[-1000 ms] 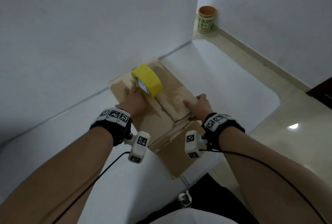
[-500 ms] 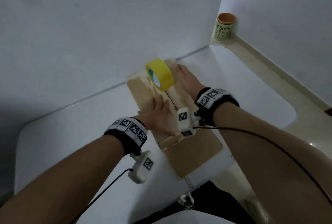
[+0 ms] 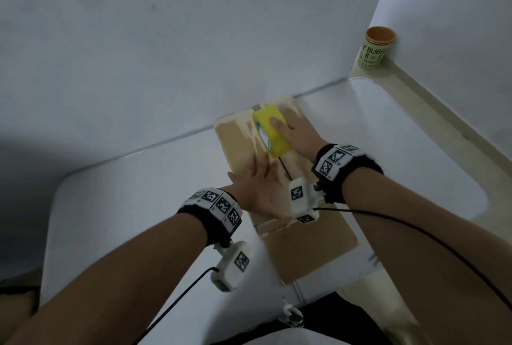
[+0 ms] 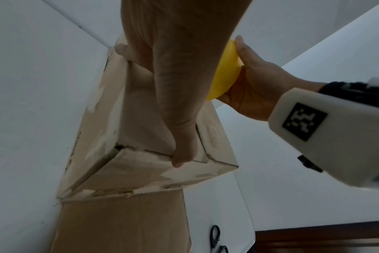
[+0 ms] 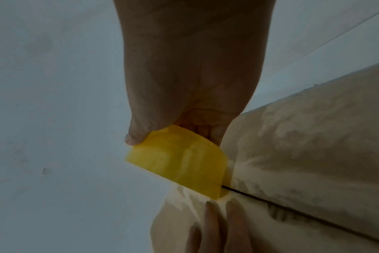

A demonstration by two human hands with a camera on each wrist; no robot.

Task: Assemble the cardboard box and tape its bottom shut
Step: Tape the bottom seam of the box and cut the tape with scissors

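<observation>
A brown cardboard box (image 3: 235,142) stands on the white table (image 3: 133,206) against the wall, its flaps folded shut on top with a dark seam (image 3: 285,169) between them. A yellow tape roll (image 3: 270,130) stands on edge over the far end of the seam. My right hand (image 3: 293,134) grips the roll, thumb on its top. My left hand (image 3: 260,192) lies flat with straight fingers on the near part of the flaps, pressing them down. In the left wrist view the box (image 4: 141,164) shows worn, torn edges. The right wrist view shows the roll (image 5: 180,162) at the seam.
A loose box flap (image 3: 307,250) lies toward me over the table's front edge. Black scissors (image 4: 216,239) lie on the table near that edge. A green cup with an orange rim (image 3: 375,49) stands on the floor in the far corner. White walls close in behind.
My right hand left the near flap and took hold of the tape roll at the far end. My left hand let go of the roll and now presses the flaps nearer me.
</observation>
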